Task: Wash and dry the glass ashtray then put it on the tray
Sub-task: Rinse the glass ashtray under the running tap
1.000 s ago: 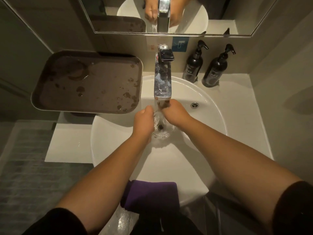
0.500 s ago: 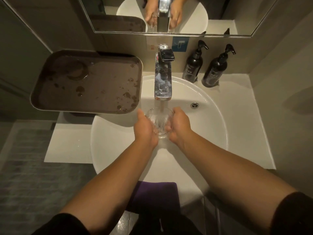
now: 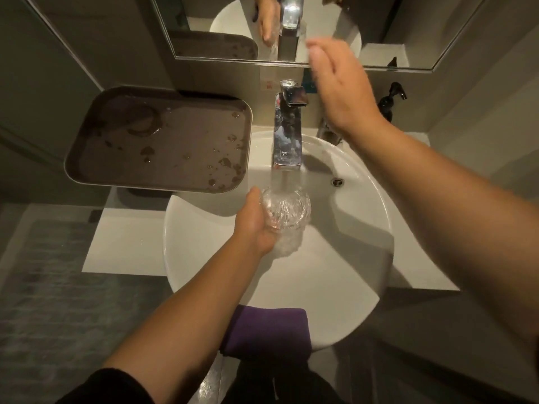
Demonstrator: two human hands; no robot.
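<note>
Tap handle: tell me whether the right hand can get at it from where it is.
Probably yes. The right hand is raised, open and empty, just right of the tap handle, with nothing between them. The left hand alone holds the ashtray under the running water.

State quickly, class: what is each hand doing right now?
Left hand: closed around the clear glass ashtray, held under the chrome tap's running water.
Right hand: open, holding nothing, raised beside the tap.

A bathroom is shown: white basin under the hands, running tap between them, mirror beyond, pump bottle behind the right hand.
</note>
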